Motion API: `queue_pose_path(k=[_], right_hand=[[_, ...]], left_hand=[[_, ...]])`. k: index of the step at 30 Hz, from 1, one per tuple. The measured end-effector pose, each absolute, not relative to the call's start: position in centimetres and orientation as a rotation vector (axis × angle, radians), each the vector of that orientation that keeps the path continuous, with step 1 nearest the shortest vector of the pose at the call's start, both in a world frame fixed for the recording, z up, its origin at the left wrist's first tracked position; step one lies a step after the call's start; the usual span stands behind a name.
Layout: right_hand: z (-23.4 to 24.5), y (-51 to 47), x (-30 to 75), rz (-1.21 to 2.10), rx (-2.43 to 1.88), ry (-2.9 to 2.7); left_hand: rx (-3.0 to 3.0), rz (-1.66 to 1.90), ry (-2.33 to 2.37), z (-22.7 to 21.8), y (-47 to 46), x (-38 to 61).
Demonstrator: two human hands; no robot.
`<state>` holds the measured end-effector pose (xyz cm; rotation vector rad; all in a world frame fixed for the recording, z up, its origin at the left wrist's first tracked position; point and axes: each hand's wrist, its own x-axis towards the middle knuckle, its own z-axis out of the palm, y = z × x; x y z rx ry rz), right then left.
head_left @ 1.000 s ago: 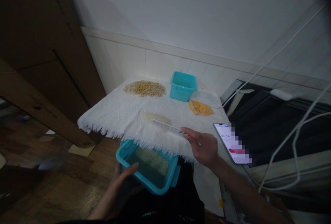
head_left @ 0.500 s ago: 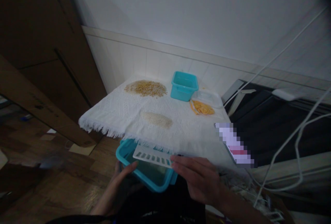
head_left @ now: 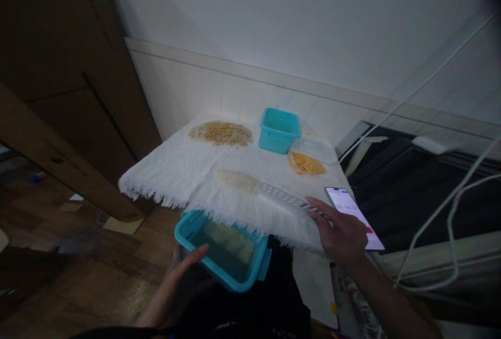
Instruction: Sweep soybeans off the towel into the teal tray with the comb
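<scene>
My left hand (head_left: 188,266) grips the near left rim of a teal plastic container (head_left: 230,281), its thumb over the edge. Rice grains (head_left: 227,240) lie inside this container, which sits just below the cloth's fringe. In my right hand (head_left: 340,229) is a white slotted plastic strip (head_left: 284,199), closed between thumb and fingers. The strip's far end reaches the right side of a small rice pile (head_left: 237,179) on the white cloth (head_left: 188,166). Whether it touches the grains, I cannot tell.
Yellowish beans (head_left: 225,133) are heaped at the back left of the cloth. A second teal container (head_left: 278,132) stands at the back, near a clear lid (head_left: 315,148) and an orange cloth bundle (head_left: 306,163). A phone (head_left: 354,219) lies at the right edge. White cables (head_left: 454,224) hang at right.
My right hand has moved right and up, carrying the white strip from over the teal container to the rice pile on the cloth. My left hand and the container stay nearly in place.
</scene>
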<state>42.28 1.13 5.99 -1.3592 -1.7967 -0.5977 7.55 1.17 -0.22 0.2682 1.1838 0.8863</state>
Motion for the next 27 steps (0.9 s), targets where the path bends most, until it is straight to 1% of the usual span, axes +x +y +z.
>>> queue_pose_path(k=[16,21,27], right_hand=[[5.0,5.2,36.9,-0.400,-1.101,-1.947],[4.6,6.8,34.5,-0.275,-0.966,-1.966],[5.1,6.6,33.1,-0.248,-0.810,-2.014]], left_hand=[[0.236,0.887,1.210,-0.4,1.7,6.7],[0.270,0.924,1.236,-0.2,1.7,6.8],[0.264,0.918,1.245,-0.2,1.9,6.5]])
